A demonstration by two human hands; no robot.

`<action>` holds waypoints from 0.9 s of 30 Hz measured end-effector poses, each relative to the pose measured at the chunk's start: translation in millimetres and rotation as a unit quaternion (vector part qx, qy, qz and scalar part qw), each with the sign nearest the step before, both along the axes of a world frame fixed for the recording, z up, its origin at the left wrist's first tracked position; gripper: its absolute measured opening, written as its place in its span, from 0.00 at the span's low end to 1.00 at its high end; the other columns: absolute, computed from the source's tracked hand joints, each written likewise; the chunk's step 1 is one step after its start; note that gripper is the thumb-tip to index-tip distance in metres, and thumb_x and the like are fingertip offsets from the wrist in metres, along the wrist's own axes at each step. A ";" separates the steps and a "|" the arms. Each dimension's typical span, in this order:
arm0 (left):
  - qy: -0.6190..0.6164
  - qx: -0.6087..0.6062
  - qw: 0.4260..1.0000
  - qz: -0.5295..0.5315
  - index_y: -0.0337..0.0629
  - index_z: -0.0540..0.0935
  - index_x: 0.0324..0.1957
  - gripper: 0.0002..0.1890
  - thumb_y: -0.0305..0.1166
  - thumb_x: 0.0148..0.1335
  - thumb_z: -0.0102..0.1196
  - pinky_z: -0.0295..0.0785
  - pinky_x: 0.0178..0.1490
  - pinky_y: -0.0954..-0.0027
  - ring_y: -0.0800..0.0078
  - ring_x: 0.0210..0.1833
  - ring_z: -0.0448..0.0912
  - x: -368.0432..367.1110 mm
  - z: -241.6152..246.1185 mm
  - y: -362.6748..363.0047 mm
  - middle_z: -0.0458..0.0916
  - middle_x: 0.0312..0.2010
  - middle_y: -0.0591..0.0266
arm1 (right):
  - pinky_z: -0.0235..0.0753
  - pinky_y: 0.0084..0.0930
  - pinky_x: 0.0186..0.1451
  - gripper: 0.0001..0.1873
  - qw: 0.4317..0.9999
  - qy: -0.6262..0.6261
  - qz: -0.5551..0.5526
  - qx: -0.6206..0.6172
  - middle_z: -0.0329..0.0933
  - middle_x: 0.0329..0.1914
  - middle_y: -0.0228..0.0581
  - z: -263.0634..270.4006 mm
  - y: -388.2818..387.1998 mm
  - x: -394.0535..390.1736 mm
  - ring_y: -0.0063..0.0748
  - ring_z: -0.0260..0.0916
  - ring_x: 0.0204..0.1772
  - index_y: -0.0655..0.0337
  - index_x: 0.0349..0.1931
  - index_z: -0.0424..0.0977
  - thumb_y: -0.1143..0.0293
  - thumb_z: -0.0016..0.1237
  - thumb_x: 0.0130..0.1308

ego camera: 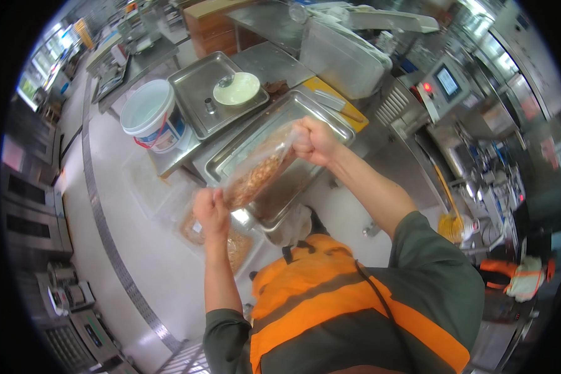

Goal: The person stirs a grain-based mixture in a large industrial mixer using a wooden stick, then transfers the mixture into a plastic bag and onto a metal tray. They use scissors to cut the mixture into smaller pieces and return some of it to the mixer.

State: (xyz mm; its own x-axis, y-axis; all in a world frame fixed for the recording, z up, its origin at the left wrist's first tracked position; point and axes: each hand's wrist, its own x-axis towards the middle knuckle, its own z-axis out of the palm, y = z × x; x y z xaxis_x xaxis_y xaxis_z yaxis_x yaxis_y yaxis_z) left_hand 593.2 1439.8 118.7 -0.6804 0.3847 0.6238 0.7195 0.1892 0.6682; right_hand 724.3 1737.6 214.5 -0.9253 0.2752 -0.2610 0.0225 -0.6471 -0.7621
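A clear plastic bag of chopped, nut-like brown pieces [257, 180] is stretched between my two fists. My left hand [212, 210] grips its lower left end. At the upper right end, my right hand [314, 141] is closed on the bunched plastic. Beneath the bag lies a deep stainless steel tray [280, 205] with some crumbs on it. Below and beside my left hand, a clear container [248, 255] holds more bagged brown pieces, partly hidden by my forearm.
Behind the steel tray, another metal tray [191, 89] holds a pale bowl [237, 89] and a small metal cylinder [210, 105]. A white bucket [152, 117] stands to its left. A broad blade with a wooden handle [329, 100] lies on a yellow board [361, 122].
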 end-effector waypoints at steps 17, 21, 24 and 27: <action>-0.237 -0.069 0.950 0.189 0.32 0.79 0.31 0.20 0.38 0.80 0.53 0.66 0.33 0.63 0.74 0.26 0.66 26.6 13.5 203.2 0.73 0.21 0.62 | 0.80 0.47 0.65 0.20 0.548 -0.227 0.088 0.801 0.82 0.56 0.52 -304.1 268.4 22.7 0.59 0.80 0.59 0.69 0.61 0.74 0.75 0.54 0.69; -0.343 0.007 0.918 0.197 0.33 0.80 0.30 0.22 0.40 0.81 0.52 0.65 0.33 0.67 0.79 0.28 0.68 27.0 9.0 219.4 0.74 0.22 0.68 | 0.83 0.46 0.60 0.17 0.590 -0.261 0.217 0.733 0.83 0.52 0.54 -295.8 261.0 8.3 0.57 0.82 0.56 0.68 0.55 0.76 0.75 0.55 0.67; -0.428 0.083 0.875 0.209 0.36 0.78 0.28 0.24 0.43 0.82 0.51 0.63 0.31 0.69 0.81 0.27 0.66 28.1 15.6 248.2 0.72 0.22 0.71 | 0.85 0.48 0.52 0.20 0.581 -0.287 0.262 0.715 0.86 0.45 0.59 -264.5 255.0 -3.4 0.60 0.85 0.47 0.70 0.51 0.78 0.69 0.63 0.61; -0.530 0.177 0.814 0.157 0.43 0.74 0.27 0.24 0.45 0.82 0.52 0.57 0.25 0.70 0.82 0.23 0.62 13.0 35.2 273.0 0.67 0.21 0.74 | 0.79 0.39 0.31 0.13 0.777 -0.337 0.263 0.462 0.85 0.33 0.52 -254.3 259.1 -2.3 0.46 0.82 0.29 0.70 0.35 0.80 0.67 0.64 0.57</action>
State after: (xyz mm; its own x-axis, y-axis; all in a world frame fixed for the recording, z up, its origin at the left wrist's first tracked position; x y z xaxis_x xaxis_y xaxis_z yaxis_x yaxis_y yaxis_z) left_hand 606.2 1712.8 153.9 -0.9385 0.0116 -0.3451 -0.3447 -0.0870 0.9347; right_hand 722.0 1996.7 -39.9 -0.7122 0.2638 -0.6505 0.6941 0.4028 -0.5966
